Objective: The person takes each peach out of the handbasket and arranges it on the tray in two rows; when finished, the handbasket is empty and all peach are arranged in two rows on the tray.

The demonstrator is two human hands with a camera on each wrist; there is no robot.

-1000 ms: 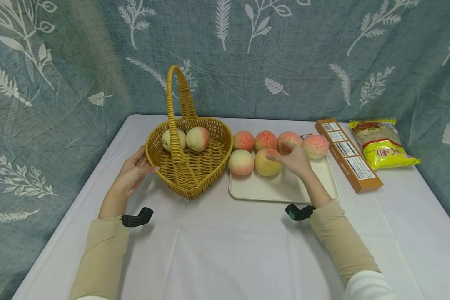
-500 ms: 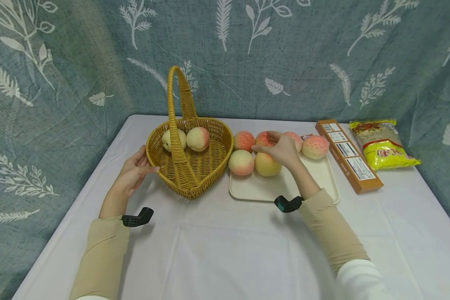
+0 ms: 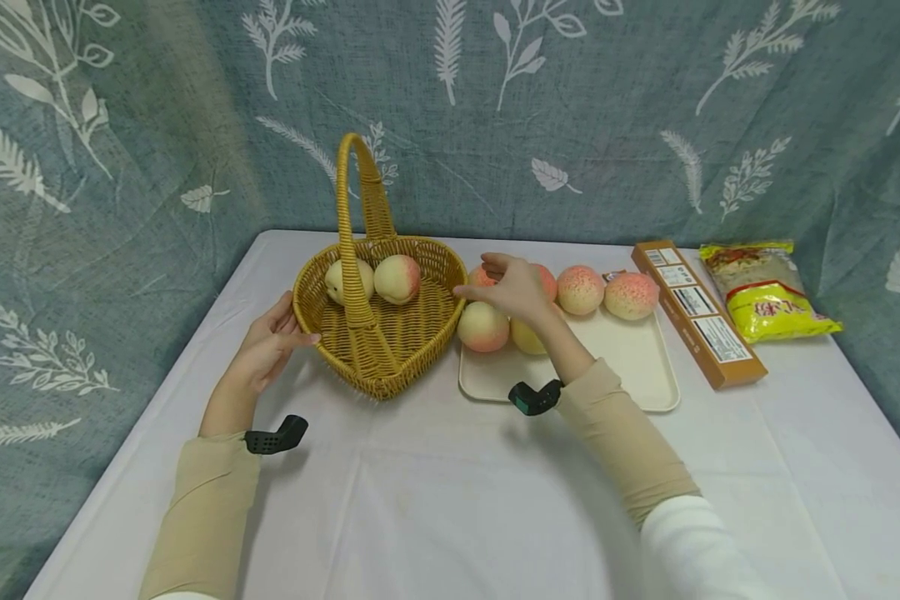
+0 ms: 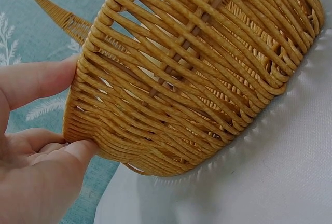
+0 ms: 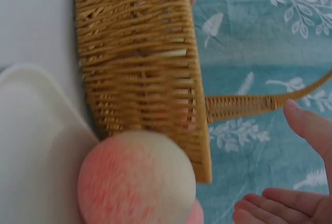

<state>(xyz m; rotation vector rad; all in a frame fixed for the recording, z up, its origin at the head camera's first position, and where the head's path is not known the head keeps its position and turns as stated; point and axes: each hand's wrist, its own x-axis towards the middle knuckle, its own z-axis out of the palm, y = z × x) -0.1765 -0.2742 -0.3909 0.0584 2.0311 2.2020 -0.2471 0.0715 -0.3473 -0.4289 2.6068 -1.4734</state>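
Observation:
A golden-brown wicker basket (image 3: pixel 437 307) with a tall arched handle stands at left centre. Two pale peaches sit inside it, one blushed pink (image 3: pixel 397 280) and one partly behind the handle (image 3: pixel 335 282). My left hand (image 3: pixel 264 346) holds the basket's left side, thumb and fingers against the weave in the left wrist view. Over the peaches on the cream tray (image 3: pixel 615 371), my right hand (image 3: pixel 517 292) hovers, fingers spread and holding nothing. It partly covers the back-row peaches. A pale pink peach (image 3: pixel 483 327) lies at the tray's left, near the basket; a yellow one (image 3: pixel 527 338) is beside it.
Two speckled pink peaches, one (image 3: pixel 580 290) left of the other (image 3: pixel 632 296), lie toward the tray's back right. A long orange-brown box (image 3: pixel 699 312) lies right of the tray, then a yellow food packet (image 3: pixel 768 292). A patterned blue-green curtain (image 3: pixel 607 125) hangs behind the table.
My right hand has moved left across the tray, from above the yellow peach to near the basket's right rim. My left hand and the basket have stayed in place.

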